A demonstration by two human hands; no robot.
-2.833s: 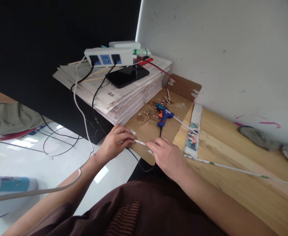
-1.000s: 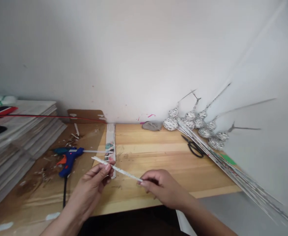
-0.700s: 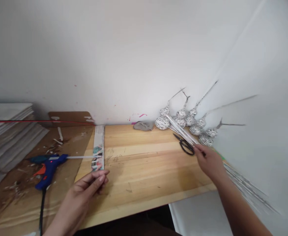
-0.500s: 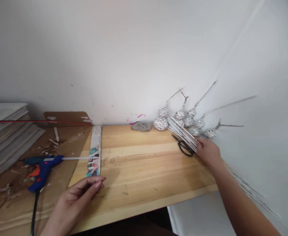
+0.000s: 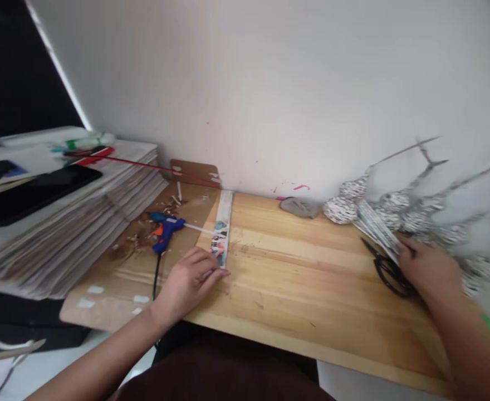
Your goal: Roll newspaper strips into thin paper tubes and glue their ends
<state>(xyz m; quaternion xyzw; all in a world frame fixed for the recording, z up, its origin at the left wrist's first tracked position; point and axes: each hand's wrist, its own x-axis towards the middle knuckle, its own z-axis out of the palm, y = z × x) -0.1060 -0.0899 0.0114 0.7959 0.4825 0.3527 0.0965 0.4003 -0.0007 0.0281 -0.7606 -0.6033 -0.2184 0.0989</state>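
My right hand is closed on the near end of a bundle of newspaper strips, which slants toward the wall beside black-handled scissors. Several gourd shapes wound from newspaper, with long thin stems, stand behind it against the wall. My left hand rests low over the wooden table, its fingers curled together at the near end of a flat printed paper strip. Whether the fingertips grip that strip is hidden. A blue glue gun lies left of it, its white glue stick crossing the strip.
A tall stack of papers stands at the left, with a black phone and a red-handled tool on top. Brown cardboard with scraps lies under the glue gun. A grey cloth-like lump sits by the wall.
The view has swung left, bringing the paper stack and phone into sight. My left hand has moved up over the strip's near end. My right hand stays on the bundle.
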